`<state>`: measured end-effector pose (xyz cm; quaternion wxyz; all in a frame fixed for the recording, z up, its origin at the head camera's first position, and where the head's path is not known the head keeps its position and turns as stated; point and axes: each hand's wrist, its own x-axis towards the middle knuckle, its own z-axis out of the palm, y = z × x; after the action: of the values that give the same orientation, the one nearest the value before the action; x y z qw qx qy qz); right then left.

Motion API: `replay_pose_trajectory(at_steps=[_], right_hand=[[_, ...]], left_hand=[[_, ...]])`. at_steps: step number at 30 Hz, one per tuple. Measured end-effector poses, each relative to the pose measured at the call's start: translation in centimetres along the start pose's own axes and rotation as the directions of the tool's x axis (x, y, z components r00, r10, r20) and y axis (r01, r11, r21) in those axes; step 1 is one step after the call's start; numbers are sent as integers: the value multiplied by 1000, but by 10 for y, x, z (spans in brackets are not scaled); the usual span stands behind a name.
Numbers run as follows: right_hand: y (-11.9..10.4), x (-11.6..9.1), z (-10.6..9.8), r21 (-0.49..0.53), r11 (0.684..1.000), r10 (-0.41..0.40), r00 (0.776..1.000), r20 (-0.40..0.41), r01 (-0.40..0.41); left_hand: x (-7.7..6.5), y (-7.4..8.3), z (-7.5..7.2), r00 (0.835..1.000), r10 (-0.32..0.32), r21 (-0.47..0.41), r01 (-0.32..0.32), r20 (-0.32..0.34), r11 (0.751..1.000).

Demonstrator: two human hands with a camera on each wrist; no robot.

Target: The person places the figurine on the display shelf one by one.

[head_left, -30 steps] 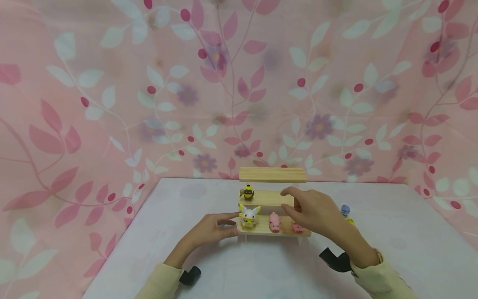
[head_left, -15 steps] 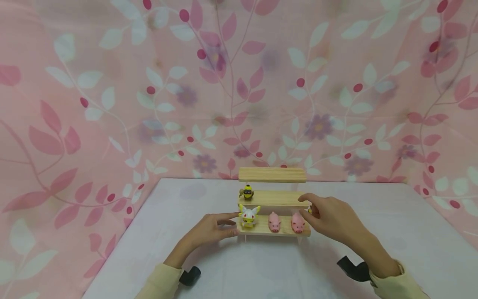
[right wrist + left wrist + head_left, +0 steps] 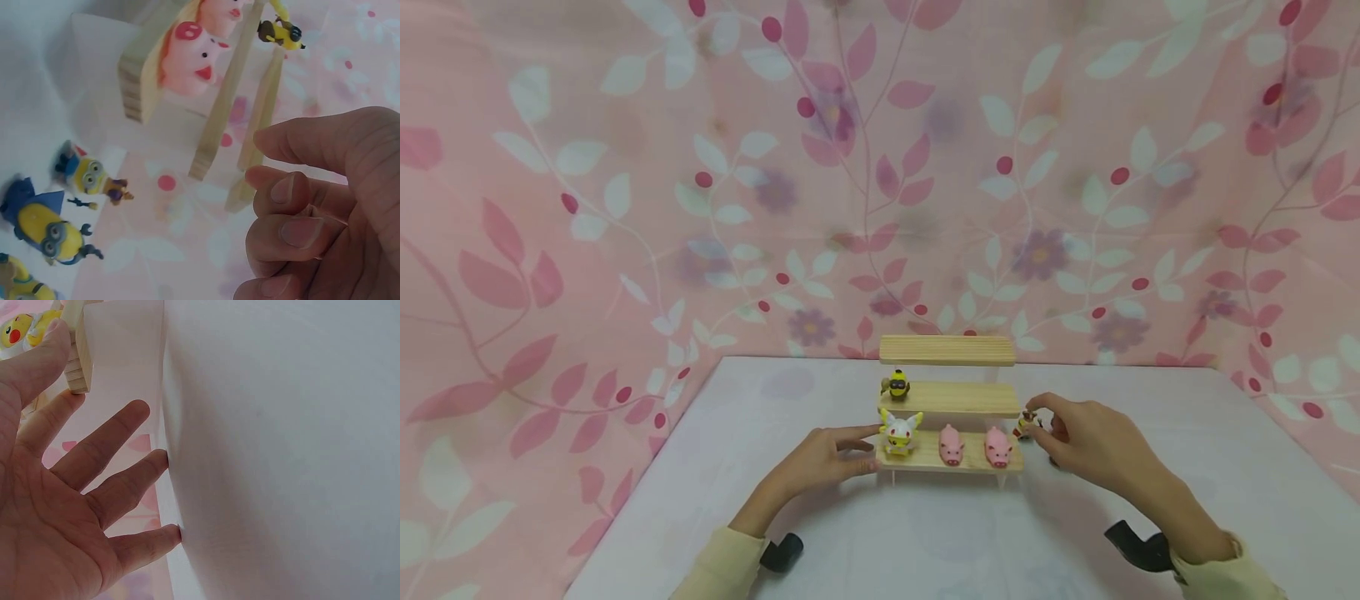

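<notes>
A three-tier wooden display shelf (image 3: pixel 951 398) stands on the table. My left hand (image 3: pixel 820 462) holds the left end of its lowest board, thumb on one side and index fingertip on the other; its remaining fingers are spread. On that board sit a white-and-yellow long-eared figure (image 3: pixel 900 435) and two pink pig figures (image 3: pixel 951 446). A small yellow-and-black figure (image 3: pixel 898 386) stands at the left of the middle board. My right hand (image 3: pixel 1097 442) hovers past the shelf's right side, fingers loosely bent around nothing. Beside it is a small Minion figure (image 3: pixel 1026 425), partly covered by the fingers.
In the right wrist view, a blue-clad Minion figure (image 3: pixel 50 231) and a yellow figure (image 3: pixel 22 281) stand near the first Minion on the white tablecloth (image 3: pixel 925 542). Pink floral cloth (image 3: pixel 880 167) hangs behind the table.
My right hand has drawn away to the right from the front of the shelf, uncovering the right-hand pig and the small Minion figure. The left hand stays at the shelf's left end.
</notes>
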<state>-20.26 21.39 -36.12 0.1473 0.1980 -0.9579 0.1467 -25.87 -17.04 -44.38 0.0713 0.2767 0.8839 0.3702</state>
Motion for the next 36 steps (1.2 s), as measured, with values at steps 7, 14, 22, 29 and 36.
replay_pose_trajectory(at_steps=[7,14,22,29,36], right_hand=[[12,-6,4,-4,1000,30,999,21,-30],[23,-14,9,-21,997,71,995,69,-70],[36,-17,17,-22,991,134,984,121,-132],[43,-21,25,-11,985,171,973,158,-172],[52,-22,29,-36,984,180,971,159,-176]], left_hand=[[0,-1,0,1000,8,-2,-8,2,1000],[-1,-3,1,1000,12,-4,-12,1,1000],[0,-1,0,1000,12,2,-12,-4,1000],[0,-1,0,1000,4,-2,-4,-2,1000],[0,0,0,1000,9,7,-9,-4,1000]])
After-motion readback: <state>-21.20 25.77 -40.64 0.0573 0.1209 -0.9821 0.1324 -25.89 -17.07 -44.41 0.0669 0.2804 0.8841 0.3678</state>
